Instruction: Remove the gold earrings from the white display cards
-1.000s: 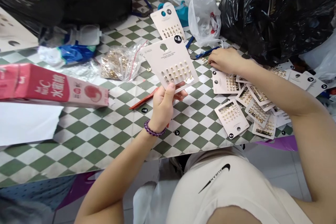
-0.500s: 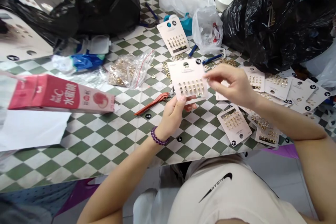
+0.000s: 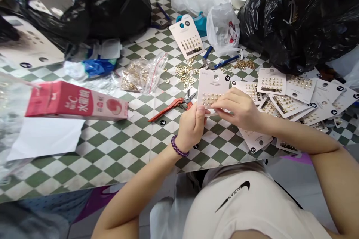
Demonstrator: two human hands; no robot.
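My left hand [image 3: 192, 125] grips the lower left edge of a pale earring card [image 3: 213, 82], thumb in front. Rows of small metallic studs line the card, and a round hole is near its top. My right hand [image 3: 238, 107] is closed in a pinch at the card's lower right, over the stud rows. Whatever is between those fingertips is too small to make out. Left of the card lie red-handled pliers [image 3: 172, 106]. Gold rings and hoops [image 3: 186, 74] are scattered behind it. Several filled earring cards [image 3: 271, 81] overlap to the right of my right hand.
A pink drink carton [image 3: 75, 101] lies at left on white paper [image 3: 46, 138]. A zip bag of gold pieces [image 3: 137, 76] and blue-handled pliers [image 3: 224, 62] are farther back. Black plastic bags [image 3: 297, 18] stand at both back corners. Another card [image 3: 187, 37] lies behind.
The card in my left hand has moved right and turned more upright. My right hand has come from the card's right edge down to its lower stud rows. The red-handled pliers are now more visible.
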